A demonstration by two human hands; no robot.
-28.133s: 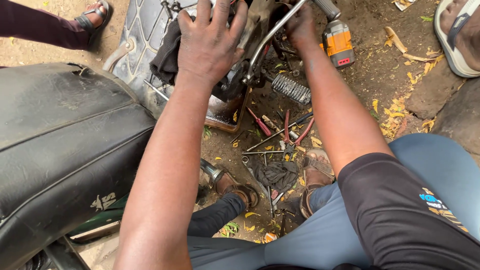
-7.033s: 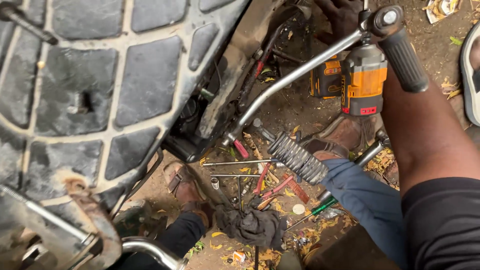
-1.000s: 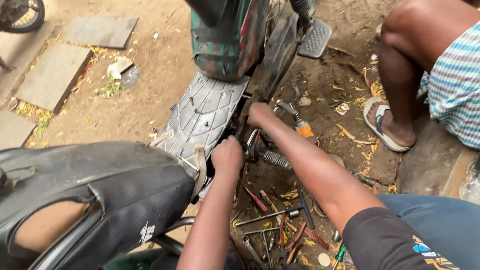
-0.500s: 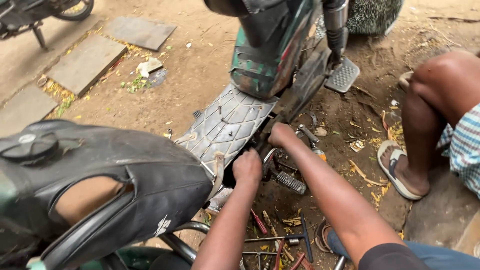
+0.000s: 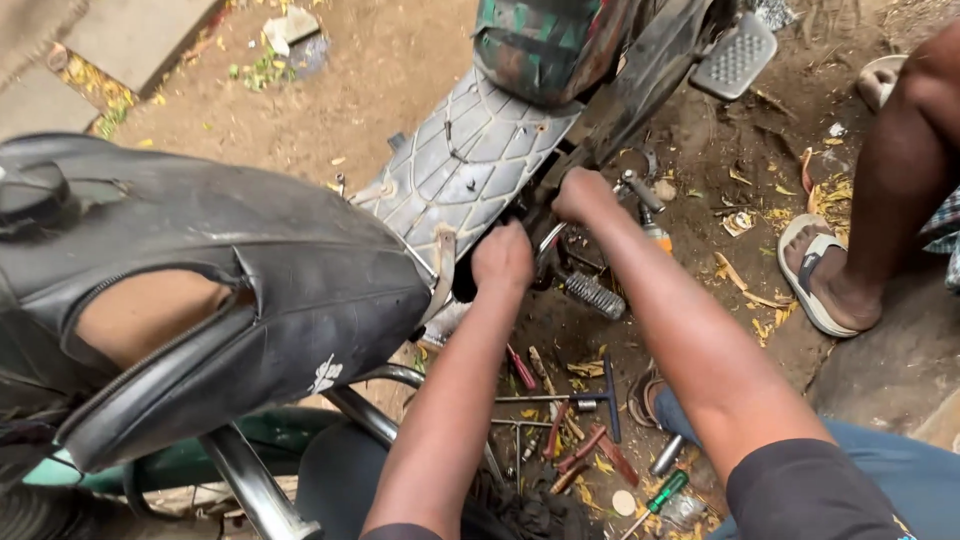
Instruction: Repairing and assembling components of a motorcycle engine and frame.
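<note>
Beneath the tipped scooter, on bare dirt, both hands are seen pushed in at the frame; the torn black seat (image 5: 200, 290) fills the left of the view, its foam showing through a long rip; above it the ribbed grey footboard (image 5: 470, 160) slopes up toward the green body panel (image 5: 545, 45). The left hand (image 5: 503, 258) is closed into a fist at the lower edge of the footboard, knuckles up, pressed against the dark gap there; what is gripped inside it cannot be told. The right hand (image 5: 582, 192) is likewise curled shut, just beside the left and a little higher, clamped at the frame by a metal bar (image 5: 640, 190); the part held is hidden by the fingers. A coiled spring (image 5: 594, 295) is seen hanging just below the right wrist, apart from both hands. Room is tight on the left, where the seat's edge and a chrome tube (image 5: 370, 415) crowd the left forearm; more open ground lies to the right, up to a bystander's sandalled foot (image 5: 825, 280). Between the forearms, loose tools are scattered on the soil: a T-handled wrench (image 5: 600, 398), a red-handled tool (image 5: 521, 368), and nearest the lower edge a green-handled screwdriver (image 5: 662, 492).
</note>
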